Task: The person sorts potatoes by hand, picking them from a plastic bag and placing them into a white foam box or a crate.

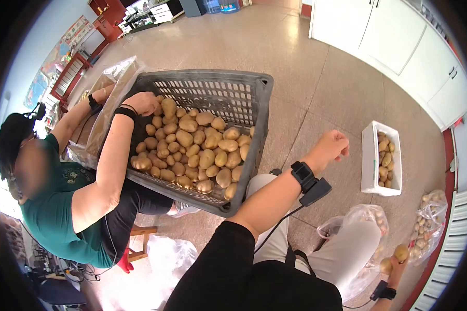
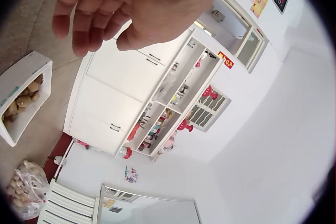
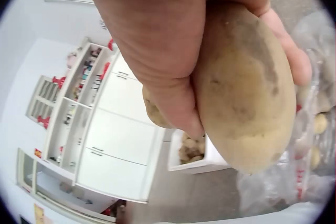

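Note:
My left hand (image 1: pixel 327 149) hangs in the air to the right of the black crate (image 1: pixel 267 103). Its fingers are loosely bent with nothing in them, as the left wrist view also shows. Low at the right, my right hand (image 1: pixel 397 270) grips two potatoes. One large potato (image 3: pixel 247 90) lies between thumb and fingers in the right wrist view; the other potato (image 3: pixel 152 109) shows partly behind the thumb. Many loose potatoes (image 1: pixel 192 145) fill the bottom of the crate. Clear plastic bags with potatoes (image 1: pixel 425 223) lie on the floor near my right hand.
A white foam box (image 1: pixel 369 160) with potatoes stands on the floor at right. Another person (image 1: pixel 72 207) sits at the left, one hand in the crate and the other by a plastic-lined box (image 1: pixel 96 119). White cabinets (image 1: pixel 394 41) and a radiator (image 1: pixel 454 228) line the wall.

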`<action>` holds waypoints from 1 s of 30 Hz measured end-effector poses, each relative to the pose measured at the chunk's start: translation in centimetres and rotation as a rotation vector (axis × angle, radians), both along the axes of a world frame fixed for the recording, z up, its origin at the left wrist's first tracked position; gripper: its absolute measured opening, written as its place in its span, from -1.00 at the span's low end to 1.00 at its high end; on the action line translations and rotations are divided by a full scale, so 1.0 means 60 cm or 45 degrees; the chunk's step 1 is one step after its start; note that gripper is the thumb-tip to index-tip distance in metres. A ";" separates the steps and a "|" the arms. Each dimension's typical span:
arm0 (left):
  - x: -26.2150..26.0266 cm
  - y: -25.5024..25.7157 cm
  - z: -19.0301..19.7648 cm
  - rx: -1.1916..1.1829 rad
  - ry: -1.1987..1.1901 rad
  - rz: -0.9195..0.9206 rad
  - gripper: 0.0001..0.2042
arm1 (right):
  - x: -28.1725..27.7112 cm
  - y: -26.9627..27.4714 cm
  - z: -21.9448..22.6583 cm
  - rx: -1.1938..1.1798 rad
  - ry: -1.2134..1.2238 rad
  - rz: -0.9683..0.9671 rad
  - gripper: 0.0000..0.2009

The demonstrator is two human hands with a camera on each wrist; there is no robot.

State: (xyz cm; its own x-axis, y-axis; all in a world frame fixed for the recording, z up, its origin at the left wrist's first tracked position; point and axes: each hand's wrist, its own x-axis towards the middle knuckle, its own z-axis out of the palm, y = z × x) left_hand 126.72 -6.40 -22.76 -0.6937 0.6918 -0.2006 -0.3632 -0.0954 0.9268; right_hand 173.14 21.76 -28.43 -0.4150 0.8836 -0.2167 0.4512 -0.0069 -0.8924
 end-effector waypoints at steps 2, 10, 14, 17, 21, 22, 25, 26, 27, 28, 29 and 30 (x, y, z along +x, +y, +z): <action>-0.003 -0.006 -0.002 -0.023 -0.019 -0.009 -0.83 | -0.070 -0.031 0.104 0.041 0.071 0.075 -0.27; 0.010 0.003 -0.013 0.065 0.008 -0.088 -0.79 | -0.364 -0.157 0.255 -0.166 0.413 0.619 -0.46; 0.016 0.001 -0.010 0.011 0.070 -0.151 -0.73 | -0.488 -0.193 0.168 -0.318 0.460 0.739 -0.46; 0.012 0.001 -0.012 -0.030 0.058 -0.188 -0.69 | -0.528 -0.231 0.120 -0.573 0.446 0.794 -0.45; 0.008 0.010 -0.017 -0.181 0.205 -0.202 -0.66 | -0.559 -0.260 0.053 -0.903 0.515 0.779 -0.43; 0.003 0.017 -0.036 -0.170 0.315 -0.139 -0.66 | -0.568 -0.261 0.036 -0.929 0.537 0.817 -0.43; 0.003 0.021 -0.065 -0.217 0.441 -0.100 -0.62 | -0.571 -0.273 0.037 -0.855 0.497 0.832 -0.41; 0.006 0.021 -0.054 -0.273 0.400 -0.132 -0.58 | -0.572 -0.272 0.040 -0.805 0.542 0.812 -0.39; 0.012 0.019 -0.038 -0.328 0.362 -0.157 -0.55 | -0.572 -0.269 0.041 -0.751 0.584 0.800 -0.38; 0.016 0.019 -0.033 -0.342 0.320 -0.187 -0.55 | -0.569 -0.264 0.043 -0.777 0.555 0.762 -0.38; 0.017 0.018 -0.029 -0.365 0.239 -0.221 -0.53 | -0.568 -0.261 0.048 -0.736 0.572 0.738 -0.36; 0.018 0.017 -0.026 -0.387 0.168 -0.250 -0.51 | -0.566 -0.259 0.051 -0.689 0.597 0.721 -0.34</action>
State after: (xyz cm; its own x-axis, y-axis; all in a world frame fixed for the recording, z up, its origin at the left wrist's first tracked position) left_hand 127.80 -5.38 -24.32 -0.5874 0.7368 -0.3350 -0.2227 0.2507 0.9421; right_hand 139.17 6.24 -25.34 -0.9057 0.3478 -0.2422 0.1068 -0.3656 -0.9246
